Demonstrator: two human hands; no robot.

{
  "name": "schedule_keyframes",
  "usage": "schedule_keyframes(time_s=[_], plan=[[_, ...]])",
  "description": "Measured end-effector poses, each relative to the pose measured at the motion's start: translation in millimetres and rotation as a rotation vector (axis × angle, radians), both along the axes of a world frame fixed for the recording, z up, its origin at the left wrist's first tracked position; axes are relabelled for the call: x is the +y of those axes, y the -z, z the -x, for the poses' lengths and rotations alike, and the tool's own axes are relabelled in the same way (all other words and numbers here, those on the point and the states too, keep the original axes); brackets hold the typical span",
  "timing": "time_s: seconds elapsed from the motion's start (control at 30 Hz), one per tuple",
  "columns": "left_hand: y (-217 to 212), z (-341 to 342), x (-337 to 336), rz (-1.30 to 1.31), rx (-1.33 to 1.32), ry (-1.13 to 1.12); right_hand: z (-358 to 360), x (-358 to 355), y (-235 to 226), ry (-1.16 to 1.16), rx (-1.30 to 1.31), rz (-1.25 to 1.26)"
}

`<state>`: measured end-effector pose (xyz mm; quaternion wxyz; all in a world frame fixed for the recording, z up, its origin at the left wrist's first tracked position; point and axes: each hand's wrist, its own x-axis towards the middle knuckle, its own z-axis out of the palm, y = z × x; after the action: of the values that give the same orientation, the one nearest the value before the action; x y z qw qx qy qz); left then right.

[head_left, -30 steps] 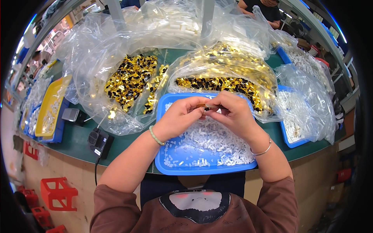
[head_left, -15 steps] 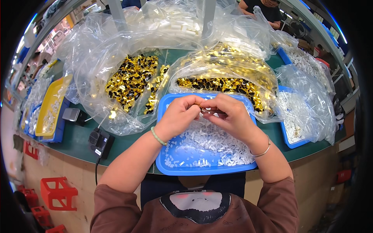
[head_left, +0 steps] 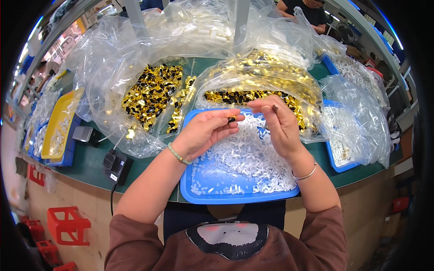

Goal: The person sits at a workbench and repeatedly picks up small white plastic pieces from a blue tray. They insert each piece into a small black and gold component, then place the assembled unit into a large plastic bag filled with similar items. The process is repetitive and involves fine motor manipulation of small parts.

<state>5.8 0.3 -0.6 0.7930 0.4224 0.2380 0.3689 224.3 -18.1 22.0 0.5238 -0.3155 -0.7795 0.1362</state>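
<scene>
Between its thumb and fingertips, my left hand (head_left: 210,128) pinches a small black and gold piece (head_left: 232,119), above the left part of a blue tray (head_left: 192,195). My right hand (head_left: 281,124) is apart from it on the right, its fingers bent around a slim dark tool (head_left: 275,108). Only the tool's brownish end sticks up between the fingers, so its kind cannot be made out. Many small white plastic pieces (head_left: 239,160) lie loose in the tray under both hands.
Clear bags of black and gold pieces (head_left: 153,95) (head_left: 253,97) lie behind the tray. At left stand a yellow tray (head_left: 58,126) and a black device (head_left: 116,165) with a cord. A blue bin (head_left: 337,158) is at right. Another person (head_left: 309,13) sits far off.
My hands have drawn apart. The right moved right and turned upward with the dark tool; the left turned partly palm-up, showing the black and gold piece in its fingertips.
</scene>
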Motion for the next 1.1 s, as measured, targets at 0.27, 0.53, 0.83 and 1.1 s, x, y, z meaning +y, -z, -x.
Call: schedule_keyframes(time_s=[0.27,0.53,0.83,1.1], plan=[[0,-2,0,-0.002,-0.021,-0.095,-9,-9,-12,-0.232,0.472,0.533],[2,1,3,0.037,-0.006,-0.146,0,-11,-7,-0.124,0.315,0.394],[6,0,3,0.01,-0.018,-0.103,6,-12,-6,0.046,0.05,0.183],[2,1,2,-0.015,0.02,-0.078,14,-18,-10,0.131,-0.022,0.053]])
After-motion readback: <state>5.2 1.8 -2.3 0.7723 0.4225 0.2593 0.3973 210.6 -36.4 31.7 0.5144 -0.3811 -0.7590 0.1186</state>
